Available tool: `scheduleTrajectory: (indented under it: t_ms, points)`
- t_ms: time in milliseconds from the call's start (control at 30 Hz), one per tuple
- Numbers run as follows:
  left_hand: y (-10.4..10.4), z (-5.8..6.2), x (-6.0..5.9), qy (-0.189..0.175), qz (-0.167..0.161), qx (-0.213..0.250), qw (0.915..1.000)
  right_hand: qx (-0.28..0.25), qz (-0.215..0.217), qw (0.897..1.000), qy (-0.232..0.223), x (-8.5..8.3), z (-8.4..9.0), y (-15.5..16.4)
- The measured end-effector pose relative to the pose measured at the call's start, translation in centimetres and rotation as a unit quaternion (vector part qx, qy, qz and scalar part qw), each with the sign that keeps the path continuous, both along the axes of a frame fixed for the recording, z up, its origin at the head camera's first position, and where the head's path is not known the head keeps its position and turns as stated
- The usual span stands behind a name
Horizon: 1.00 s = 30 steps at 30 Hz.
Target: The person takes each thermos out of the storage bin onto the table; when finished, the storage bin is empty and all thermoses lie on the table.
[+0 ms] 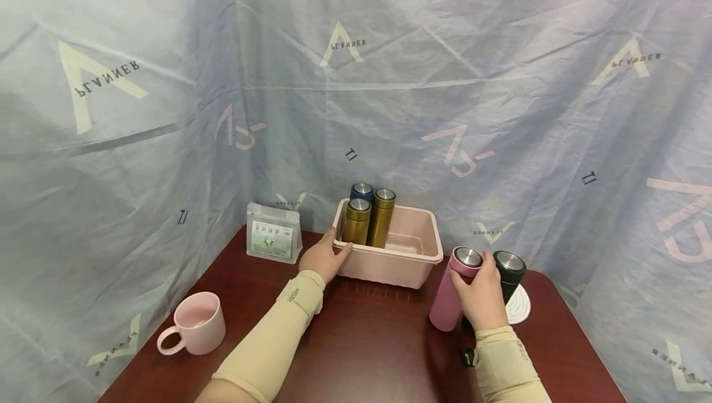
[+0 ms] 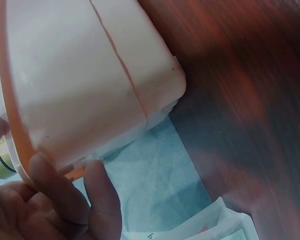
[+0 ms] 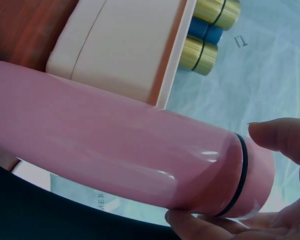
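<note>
My right hand [image 1: 483,298] holds a pink thermos bottle [image 1: 444,304] around its top, thumb on one side and fingers on the other. In the right wrist view the pink bottle [image 3: 115,132] fills the middle, its dark ring just below the lid. With my left hand [image 1: 322,259] I grip the left front corner of a pale pink plastic bin [image 1: 384,272]; fingers [image 2: 102,200] show at its rim in the left wrist view. Inside the bin, at its left end, stand a short gold thermos [image 1: 356,224], a taller gold thermos [image 1: 382,220] and a blue thermos [image 1: 361,190] behind them.
A black thermos [image 1: 510,267] stands right of my right hand, with a white round perforated piece [image 1: 520,305] beside it. At left are a pink mug [image 1: 206,329] and a labelled pouch [image 1: 272,236]. Grey printed cloth [image 1: 389,131] hangs behind the dark red table [image 1: 361,341].
</note>
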<state>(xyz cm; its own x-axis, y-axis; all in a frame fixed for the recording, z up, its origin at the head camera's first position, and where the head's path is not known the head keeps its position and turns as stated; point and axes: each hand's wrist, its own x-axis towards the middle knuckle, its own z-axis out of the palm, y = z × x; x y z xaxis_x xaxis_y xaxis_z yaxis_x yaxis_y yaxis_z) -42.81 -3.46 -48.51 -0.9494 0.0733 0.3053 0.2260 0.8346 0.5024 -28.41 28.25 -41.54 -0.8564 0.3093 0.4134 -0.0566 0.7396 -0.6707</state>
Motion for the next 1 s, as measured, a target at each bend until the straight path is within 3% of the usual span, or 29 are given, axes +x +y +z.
scheduleTrajectory:
  t_ms: [167, 433, 667, 833, 1000]
  points:
    - [-0.2, 0.1, 0.0, 0.0, -0.002, 0.004, 1.0, 0.01, -0.009, 1.0, 0.012, 0.1, 0.4, -0.5]
    - [-0.2, 0.1, -0.1, 0.001, 0.0, -0.001, 1.0, 0.035, -0.019, 0.996, 0.08, 0.2, 2.5, -2.0]
    - [0.0, -0.2, -0.3, 0.0, 0.003, -0.002, 1.0, 0.047, -0.011, 0.989, 0.141, -0.7, 4.5, -4.0]
    - [-0.1, -0.4, -0.4, -0.002, 0.008, -0.004, 1.0, 0.053, 0.016, 0.981, 0.183, -2.5, 5.4, -5.8]
    - [-0.3, 0.0, -0.1, -0.004, 0.004, 0.006, 1.0, 0.039, 0.031, 0.985, 0.167, -5.6, 5.3, -7.5]
